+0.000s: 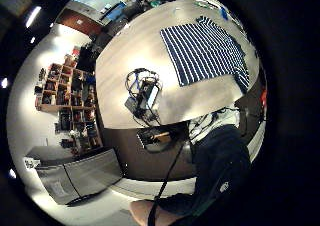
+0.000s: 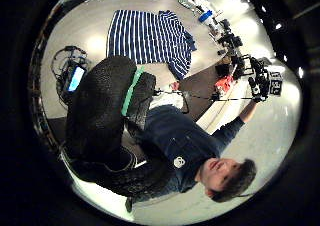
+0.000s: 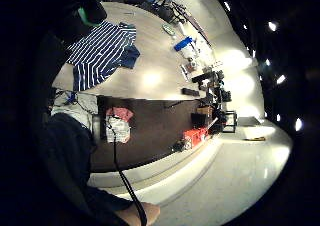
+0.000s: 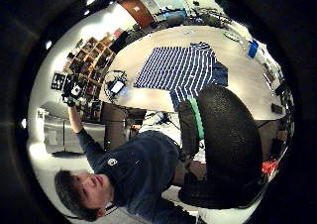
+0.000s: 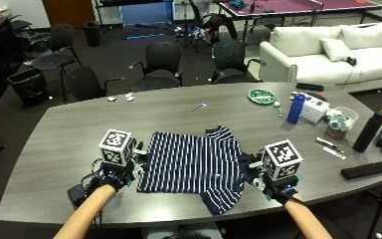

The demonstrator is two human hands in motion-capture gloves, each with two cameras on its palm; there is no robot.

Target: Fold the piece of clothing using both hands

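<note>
Grey tabletop [image 5: 65, 134] carried the striped shirt [image 5: 191, 167], spread flat between our hands. We kept our left hand [image 5: 115, 179] and right hand [image 5: 277, 188] beside it, each grip relaxed, holding nothing.

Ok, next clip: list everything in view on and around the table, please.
shirt: one, navy and white striped, flat on the table's near side between the hands
table: one, grey wood
bottle: one, blue, upright, far right of table
flask: one, black, upright, right edge
box: one, white, beside the blue bottle
dish: one, green, far side
chairs: several, black, behind the table
sofa: one, white, far right
left hand: black glove, beside the shirt's left edge
right hand: black glove, beside the shirt's right edge
</note>
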